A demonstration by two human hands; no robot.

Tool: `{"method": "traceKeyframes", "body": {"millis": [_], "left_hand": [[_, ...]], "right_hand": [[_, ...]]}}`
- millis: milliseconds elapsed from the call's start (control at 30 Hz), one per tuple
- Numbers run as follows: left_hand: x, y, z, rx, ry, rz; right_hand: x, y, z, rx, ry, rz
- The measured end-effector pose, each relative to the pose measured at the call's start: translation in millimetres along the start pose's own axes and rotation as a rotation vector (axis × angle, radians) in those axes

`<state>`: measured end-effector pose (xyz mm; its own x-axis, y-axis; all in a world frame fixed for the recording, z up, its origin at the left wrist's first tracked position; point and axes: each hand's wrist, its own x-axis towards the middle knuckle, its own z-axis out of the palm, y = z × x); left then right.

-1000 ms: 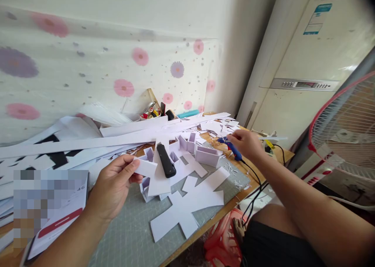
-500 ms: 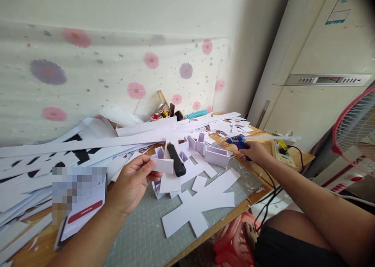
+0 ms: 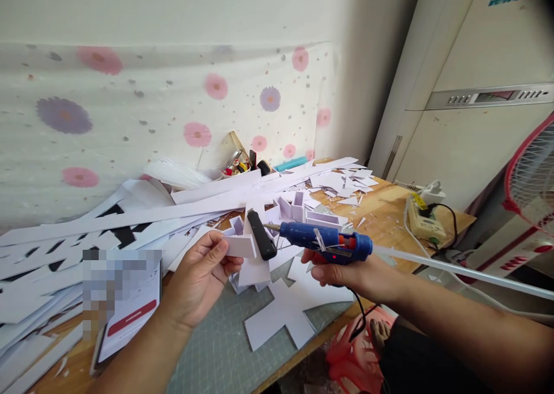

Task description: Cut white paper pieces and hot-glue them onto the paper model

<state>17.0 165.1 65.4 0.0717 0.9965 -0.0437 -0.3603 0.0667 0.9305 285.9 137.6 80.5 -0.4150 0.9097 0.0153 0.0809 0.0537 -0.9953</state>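
Note:
My left hand (image 3: 208, 273) is closed, pinching a small white foam board piece (image 3: 240, 246) between thumb and fingers. In my right hand (image 3: 350, 273) is a blue hot glue gun (image 3: 326, 241), with a long clear glue stick (image 3: 459, 270) coming out of its back. Its nozzle points left toward the held piece, apart from it. A black utility knife (image 3: 261, 235) lies just behind that piece, on white board. Small white open boxes (image 3: 298, 205) stand beyond. A white branching cutout (image 3: 283, 313) rests flat on the green cutting mat (image 3: 212, 348).
Long white board strips (image 3: 142, 220) cover the left side. A phone (image 3: 127, 313) lies by my left forearm. Scraps (image 3: 341, 180) are scattered at the back right. A power strip (image 3: 426, 221) sits at the table's right edge, near a fan (image 3: 530, 175). A red stool (image 3: 352, 353) stands below.
My right hand has brought the glue gun from the table's right side toward my left hand. My left hand still holds the small piece, nearly in place. The view has shifted slightly.

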Motion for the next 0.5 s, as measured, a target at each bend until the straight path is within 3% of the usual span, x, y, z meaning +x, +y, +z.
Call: {"method": "traceKeyframes", "body": {"millis": [100,500], "left_hand": [[-1.0,-0.9,0.0,0.009,-0.027,-0.015],[-2.7,-0.2,-0.7,0.036,-0.075,-0.014]], "right_hand": [[-1.7,1.9,4.3,-0.003,-0.012,0.034],[-6.5,8.4,3.9,-0.160,-0.056,-0.091]]}}
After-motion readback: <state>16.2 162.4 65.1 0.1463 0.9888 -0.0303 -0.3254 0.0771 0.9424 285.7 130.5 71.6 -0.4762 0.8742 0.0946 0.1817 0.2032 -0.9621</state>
